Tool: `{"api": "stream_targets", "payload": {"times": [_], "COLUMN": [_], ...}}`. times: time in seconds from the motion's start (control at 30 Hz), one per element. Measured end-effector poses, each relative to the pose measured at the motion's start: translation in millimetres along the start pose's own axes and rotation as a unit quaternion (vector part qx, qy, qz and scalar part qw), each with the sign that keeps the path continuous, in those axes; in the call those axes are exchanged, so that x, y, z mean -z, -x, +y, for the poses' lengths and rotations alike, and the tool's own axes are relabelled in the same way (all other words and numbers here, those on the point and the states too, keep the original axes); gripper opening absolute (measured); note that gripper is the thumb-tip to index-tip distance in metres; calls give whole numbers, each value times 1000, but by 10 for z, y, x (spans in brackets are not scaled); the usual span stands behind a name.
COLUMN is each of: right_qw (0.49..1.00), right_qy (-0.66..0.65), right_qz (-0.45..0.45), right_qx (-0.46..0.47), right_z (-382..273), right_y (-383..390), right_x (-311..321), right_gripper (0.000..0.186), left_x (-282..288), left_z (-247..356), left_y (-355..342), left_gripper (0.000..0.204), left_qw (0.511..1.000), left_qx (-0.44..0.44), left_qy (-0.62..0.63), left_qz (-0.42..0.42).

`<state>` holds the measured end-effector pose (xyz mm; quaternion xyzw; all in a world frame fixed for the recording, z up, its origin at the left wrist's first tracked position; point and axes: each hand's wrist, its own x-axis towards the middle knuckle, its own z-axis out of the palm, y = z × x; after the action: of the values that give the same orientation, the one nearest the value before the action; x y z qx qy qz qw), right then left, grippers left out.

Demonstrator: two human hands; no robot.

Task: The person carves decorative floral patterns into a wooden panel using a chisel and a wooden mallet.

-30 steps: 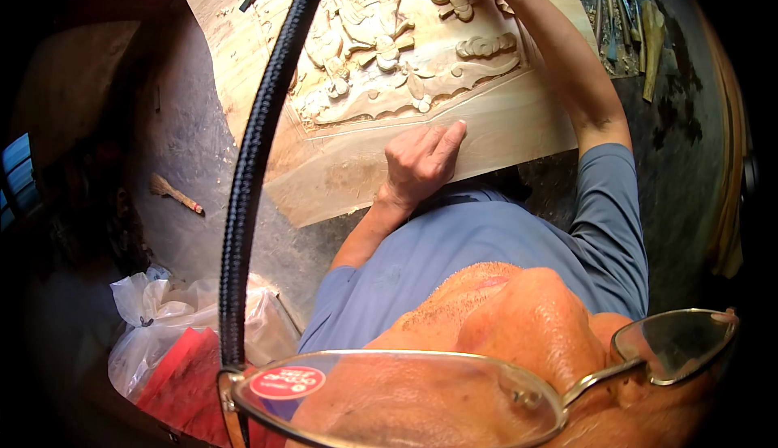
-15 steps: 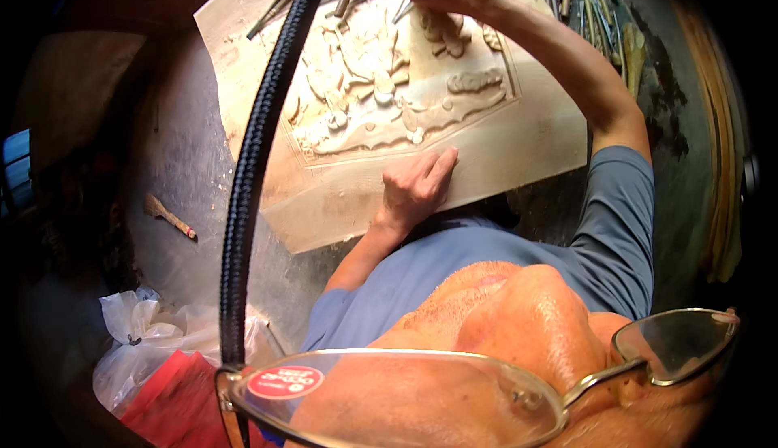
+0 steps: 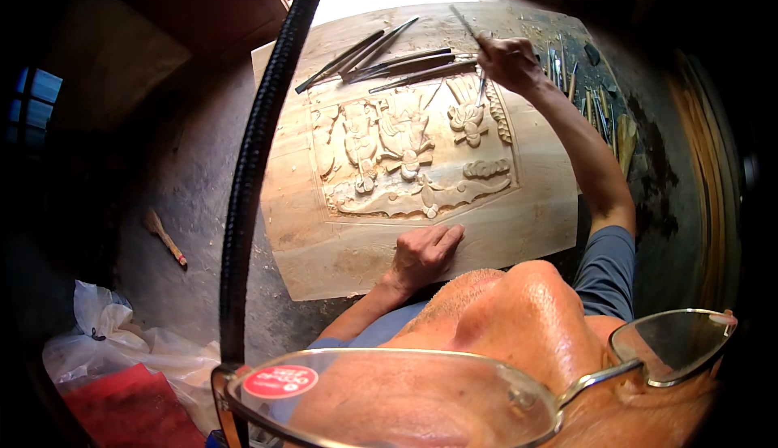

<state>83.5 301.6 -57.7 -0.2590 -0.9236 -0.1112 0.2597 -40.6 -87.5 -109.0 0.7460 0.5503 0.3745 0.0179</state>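
Note:
A pale wooden panel (image 3: 348,266) lies before me, carved in relief (image 3: 405,136) with figures and a scalloped border inside a recessed frame. Over its far right part, my right hand (image 3: 510,63) is closed around a slim dark chisel (image 3: 463,22); one end points up and away. A narrow metal blade (image 3: 482,90) shows below the fingers; whether it belongs to the same tool I cannot tell. My left hand (image 3: 425,255) rests on the panel's near margin, fingers curled in, with nothing visible in it. Several dark chisels (image 3: 340,62) lie across the far part of the panel.
More carving tools (image 3: 600,112) and a brush (image 3: 626,142) lie along the right side. A wooden-handled tool (image 3: 166,239) is at the left, by itself. Clear plastic bags (image 3: 105,330) and a red sheet (image 3: 134,407) sit at lower left. A black braided cord (image 3: 247,181) crosses the view.
The view has tilted up, showing more of the far side. My right hand has moved rightward over the panel, and a chisel now sticks up from it. My left hand stays on the near margin.

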Motion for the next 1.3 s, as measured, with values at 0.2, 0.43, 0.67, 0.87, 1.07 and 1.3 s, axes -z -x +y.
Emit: {"api": "stream_targets", "payload": {"times": [0.2, 0.43, 0.67, 0.87, 1.07, 1.3], "right_qw": [931, 932, 978, 988, 989, 997], "right_qy": [-116, -140, 11, 110, 102, -3], "right_qz": [-132, -125, -117, -105, -87, -65], "right_qx": [-321, -310, -173, 7, 62, 48], "right_z": [773, 1121, 1226, 1406, 1073, 1155], "right_y": [319, 454, 284, 208, -99, 462], "right_x": [103, 558, 593, 254, 247, 62], "right_gripper": [31, 18, 11, 8, 5, 24], "left_x": [-42, 15, -52, 58, 53, -37], "left_z": [23, 13, 20, 42, 57, 52], "left_y": [-16, -185, -230, -194, -78, -125], "left_gripper": [18, 16, 17, 14, 15, 17], "left_qw": [1000, 999, 999, 999, 999, 1000], "left_qx": [4, 9, 15, 21, 19, 7], "left_qy": [23, 30, 44, 33, 31, 25], "left_qz": [-1, -7, -3, -28, -23, -4]}}
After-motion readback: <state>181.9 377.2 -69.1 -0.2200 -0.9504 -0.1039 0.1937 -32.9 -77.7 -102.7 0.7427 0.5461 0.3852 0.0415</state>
